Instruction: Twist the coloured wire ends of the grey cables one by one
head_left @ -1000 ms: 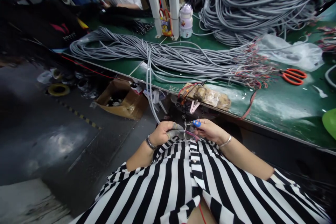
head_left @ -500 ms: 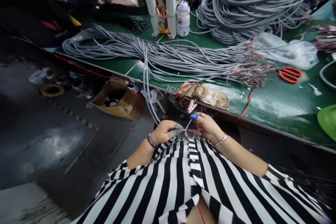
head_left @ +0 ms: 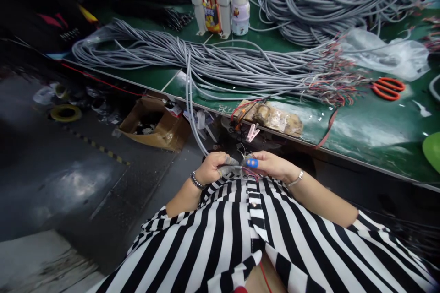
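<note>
My left hand (head_left: 213, 167) is closed around the end of a grey cable (head_left: 196, 133), just in front of the striped shirt. The cable runs up from it over the table edge to the bundle. Thin coloured wires (head_left: 251, 174) fan out of the cable's end below my right fingers. My right hand (head_left: 273, 166), a blue wrap on one finger, pinches a thin strand at that end, close against my left fingertips. Tips of fine strands poke up between the two hands; the fingers hide just where the strand is gripped.
On the green table (head_left: 371, 142) lies a long bundle of grey cables (head_left: 220, 66), with a big coil (head_left: 330, 4) behind. Orange-handled scissors (head_left: 388, 88), a taped wooden block (head_left: 278, 118) and a pink clip (head_left: 252, 132) are nearby. A cardboard box (head_left: 154, 123) sits below; another person is across the table.
My right hand has come down and left to meet my left fingertips; the pale strand it held drawn out is now mostly hidden. The view has tilted down slightly.
</note>
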Demonstrator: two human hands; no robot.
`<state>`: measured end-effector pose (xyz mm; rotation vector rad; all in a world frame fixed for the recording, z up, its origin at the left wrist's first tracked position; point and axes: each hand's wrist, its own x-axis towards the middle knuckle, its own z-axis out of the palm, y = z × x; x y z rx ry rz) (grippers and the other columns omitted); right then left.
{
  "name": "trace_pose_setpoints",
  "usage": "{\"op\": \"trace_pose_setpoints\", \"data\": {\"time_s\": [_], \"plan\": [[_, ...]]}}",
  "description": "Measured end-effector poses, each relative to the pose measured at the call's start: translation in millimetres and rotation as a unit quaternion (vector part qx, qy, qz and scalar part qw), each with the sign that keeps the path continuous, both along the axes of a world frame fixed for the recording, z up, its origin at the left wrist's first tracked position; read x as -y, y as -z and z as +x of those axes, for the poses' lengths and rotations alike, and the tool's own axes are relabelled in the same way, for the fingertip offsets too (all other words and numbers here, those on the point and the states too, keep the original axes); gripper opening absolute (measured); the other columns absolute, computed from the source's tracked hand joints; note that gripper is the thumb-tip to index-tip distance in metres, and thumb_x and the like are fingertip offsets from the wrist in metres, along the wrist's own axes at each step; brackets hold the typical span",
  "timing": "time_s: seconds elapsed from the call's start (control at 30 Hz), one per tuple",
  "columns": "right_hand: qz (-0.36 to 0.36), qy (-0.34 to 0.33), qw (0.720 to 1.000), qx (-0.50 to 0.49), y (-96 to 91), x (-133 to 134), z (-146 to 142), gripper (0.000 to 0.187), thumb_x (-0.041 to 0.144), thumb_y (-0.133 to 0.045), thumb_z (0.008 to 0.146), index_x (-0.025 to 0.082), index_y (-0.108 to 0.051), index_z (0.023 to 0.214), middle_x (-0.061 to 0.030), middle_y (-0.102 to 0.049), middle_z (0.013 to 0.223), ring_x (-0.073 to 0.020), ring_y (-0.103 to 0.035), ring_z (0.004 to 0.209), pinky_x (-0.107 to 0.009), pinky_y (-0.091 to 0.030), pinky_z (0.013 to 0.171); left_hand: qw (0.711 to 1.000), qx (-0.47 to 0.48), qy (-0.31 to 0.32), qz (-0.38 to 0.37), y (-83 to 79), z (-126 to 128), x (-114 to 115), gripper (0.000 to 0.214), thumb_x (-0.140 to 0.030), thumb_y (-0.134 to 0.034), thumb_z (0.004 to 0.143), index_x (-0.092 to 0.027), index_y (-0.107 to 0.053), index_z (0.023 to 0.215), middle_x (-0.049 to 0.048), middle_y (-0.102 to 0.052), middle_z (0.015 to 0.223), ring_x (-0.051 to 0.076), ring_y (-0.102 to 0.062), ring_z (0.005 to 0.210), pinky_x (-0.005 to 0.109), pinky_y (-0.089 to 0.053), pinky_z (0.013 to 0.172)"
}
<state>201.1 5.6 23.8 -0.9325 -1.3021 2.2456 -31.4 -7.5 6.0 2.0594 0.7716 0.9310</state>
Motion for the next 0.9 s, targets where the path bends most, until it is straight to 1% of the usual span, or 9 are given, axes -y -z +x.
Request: {"op": "trace_pose_setpoints", "data": {"time_s": [0.07, 0.13, 0.27, 0.37, 0.5, 0.67, 0.77, 0.83, 0.9], "plan": [[0.011, -0.003, 1.000, 0.011, -1.7, -1.4, -5.7, 0.038, 0.048, -0.081, 0.063, 0.014, -0.065, 0.065, 0.0014, -0.059, 0.056, -0.0059, -0.041, 0.047, -0.019, -0.028, 0.044, 1.000, -0.010, 0.007, -0.012, -0.3, 1.6, -0.8, 0.029, -0.043, -0.060, 0.087, -0.018, -0.075, 0.088, 0.0061, -0.068, 0.066, 0.014, -0.060, 0.062, 0.025, -0.047, 0.064], [0.007, 0.003, 1.000, 0.019, -1.9, -5.1, -7.4, 0.036, 0.042, -0.083, 0.061, 0.014, -0.062, 0.062, 0.0037, -0.054, 0.053, -0.0052, -0.039, 0.047, -0.019, -0.028, 0.044, 0.999, -0.011, 0.018, -0.029, -0.9, 1.9, -1.0, 0.032, -0.046, -0.060, 0.087, -0.018, -0.076, 0.087, 0.0063, -0.068, 0.066, 0.014, -0.060, 0.063, 0.025, -0.047, 0.064], [-0.063, 0.084, 0.994, -0.027, 3.9, -17.0, 0.8, 0.039, 0.043, -0.080, 0.063, 0.015, -0.054, 0.060, 0.0068, -0.044, 0.050, -0.0018, -0.024, 0.042, -0.017, -0.012, 0.038, 0.997, 0.014, 0.034, -0.071, -3.3, -1.3, -0.3, 0.029, -0.043, -0.064, 0.085, -0.017, -0.076, 0.087, 0.0078, -0.071, 0.071, 0.015, -0.064, 0.066, 0.025, -0.049, 0.066], [-0.104, 0.158, 0.980, -0.067, 12.7, -23.4, 11.1, 0.039, 0.043, -0.078, 0.065, 0.016, -0.050, 0.060, 0.0081, -0.038, 0.051, -0.0011, -0.014, 0.042, -0.017, -0.004, 0.038, 0.995, 0.034, 0.005, -0.096, -5.1, -4.9, 0.6, 0.026, -0.040, -0.067, 0.083, -0.015, -0.076, 0.086, 0.0081, -0.072, 0.072, 0.015, -0.065, 0.066, 0.025, -0.051, 0.066], [-0.105, 0.219, 0.969, -0.046, 25.7, -20.3, 20.0, 0.040, 0.048, -0.076, 0.067, 0.016, -0.052, 0.065, 0.0071, -0.041, 0.053, -0.0011, -0.013, 0.041, -0.018, -0.002, 0.038, 0.990, 0.058, -0.070, -0.110, -2.9, -6.7, 0.0, 0.029, -0.043, -0.069, 0.081, -0.015, -0.076, 0.086, 0.0086, -0.073, 0.076, 0.015, -0.066, 0.068, 0.026, -0.054, 0.068], [-0.082, 0.203, 0.976, -0.021, 29.0, -20.5, 17.4, 0.050, 0.064, -0.068, 0.070, 0.017, -0.053, 0.065, 0.0076, -0.037, 0.048, -0.0022, -0.010, 0.040, -0.020, -0.002, 0.038, 0.970, 0.132, -0.145, -0.145, -2.2, 0.6, -9.5, 0.029, -0.040, -0.070, 0.080, -0.013, -0.075, 0.091, 0.0076, -0.073, 0.080, 0.013, -0.064, 0.066, 0.024, -0.054, 0.062], [-0.062, 0.176, 0.982, -0.033, 22.3, -31.4, 11.5, 0.055, 0.071, -0.063, 0.071, 0.016, -0.057, 0.067, 0.0089, -0.031, 0.046, -0.0033, -0.008, 0.041, -0.021, -0.002, 0.038, 0.959, 0.179, -0.150, -0.158, -8.5, 10.9, -20.8, 0.031, -0.041, -0.072, 0.079, -0.013, -0.075, 0.093, 0.0062, -0.072, 0.077, 0.012, -0.063, 0.062, 0.022, -0.053, 0.060], [-0.050, 0.168, 0.983, -0.050, 17.6, -39.3, 6.8, 0.056, 0.071, -0.063, 0.071, 0.016, -0.058, 0.071, 0.0085, -0.032, 0.047, -0.0037, -0.010, 0.042, -0.020, -0.003, 0.039, 0.960, 0.179, -0.141, -0.160, -12.6, 19.0, -28.9, 0.032, -0.040, -0.073, 0.077, -0.012, -0.075, 0.092, 0.0062, -0.071, 0.076, 0.012, -0.062, 0.063, 0.023, -0.053, 0.061], [-0.025, 0.189, 0.980, -0.054, 15.1, -44.3, 1.6, 0.054, 0.070, -0.066, 0.069, 0.016, -0.058, 0.072, 0.0074, -0.037, 0.050, -0.0038, -0.012, 0.042, -0.020, -0.006, 0.039, 0.962, 0.165, -0.138, -0.168, -13.3, 26.1, -36.0, 0.032, -0.040, -0.074, 0.076, -0.012, -0.075, 0.091, 0.0061, -0.071, 0.076, 0.011, -0.061, 0.063, 0.023, -0.052, 0.062]]}}
